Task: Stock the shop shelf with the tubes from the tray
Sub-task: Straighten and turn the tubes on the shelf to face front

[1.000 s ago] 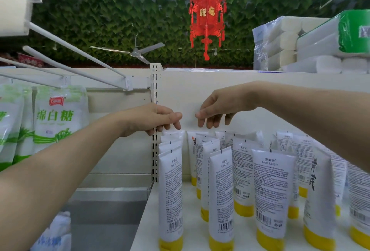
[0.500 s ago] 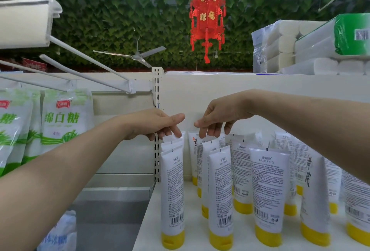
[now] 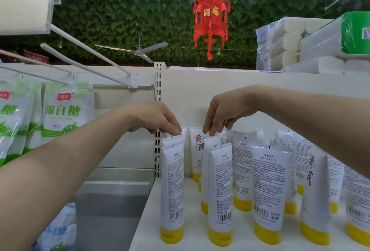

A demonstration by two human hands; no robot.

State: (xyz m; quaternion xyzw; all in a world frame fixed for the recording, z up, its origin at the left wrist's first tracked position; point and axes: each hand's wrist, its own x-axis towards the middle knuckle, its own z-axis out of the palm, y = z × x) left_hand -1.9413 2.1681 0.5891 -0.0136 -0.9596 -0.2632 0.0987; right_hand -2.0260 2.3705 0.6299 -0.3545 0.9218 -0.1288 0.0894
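Observation:
Several white tubes with yellow caps stand cap-down in rows on the white shelf. My left hand pinches the top edge of a tube at the back of the leftmost row, beside the slotted upright. My right hand pinches the top of a tube in the second row from the left. A front tube and its neighbour stand nearest me. The tray is out of sight.
A slotted metal upright divides the shelf from a left bay with hanging sugar bags and white pegs. A grey metal bin sits below left. Tissue packs lie on top; a red lantern hangs above.
Both hands have dropped from just above the rows down onto the tube tops and closed on them. The view has tilted slightly, so the shelf sits lower in frame.

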